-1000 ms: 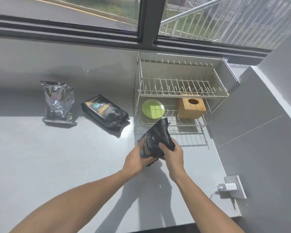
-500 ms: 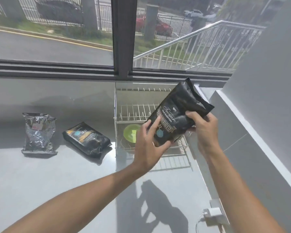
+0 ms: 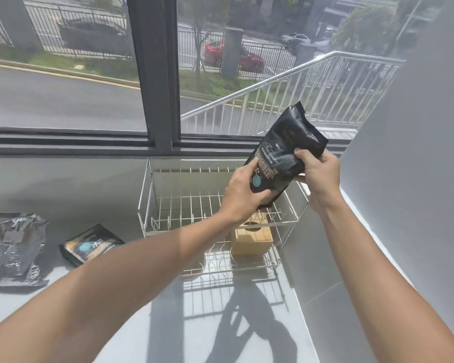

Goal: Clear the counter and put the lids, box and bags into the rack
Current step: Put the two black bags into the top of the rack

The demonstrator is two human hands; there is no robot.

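Observation:
A black coffee bag [image 3: 283, 155] is held tilted above the right end of the wire rack's [image 3: 168, 205] upper shelf. My left hand [image 3: 243, 195] grips its lower part and my right hand [image 3: 317, 174] grips its right side. A wooden box [image 3: 250, 237] stands on the rack's lower shelf. A second black bag with a blue dot [image 3: 92, 246] lies flat on the counter left of the rack. A crinkled silver-black bag [image 3: 13, 247] lies at the far left. My left forearm hides the rack's lower left part.
The grey counter [image 3: 116, 323] runs to a window sill and dark frame [image 3: 157, 74] behind the rack. A grey wall [image 3: 404, 179] closes the right side close to the rack.
Both hands have lifted the black bag from low over the counter up and to the right, over the rack's upper shelf. The view has tilted upward.

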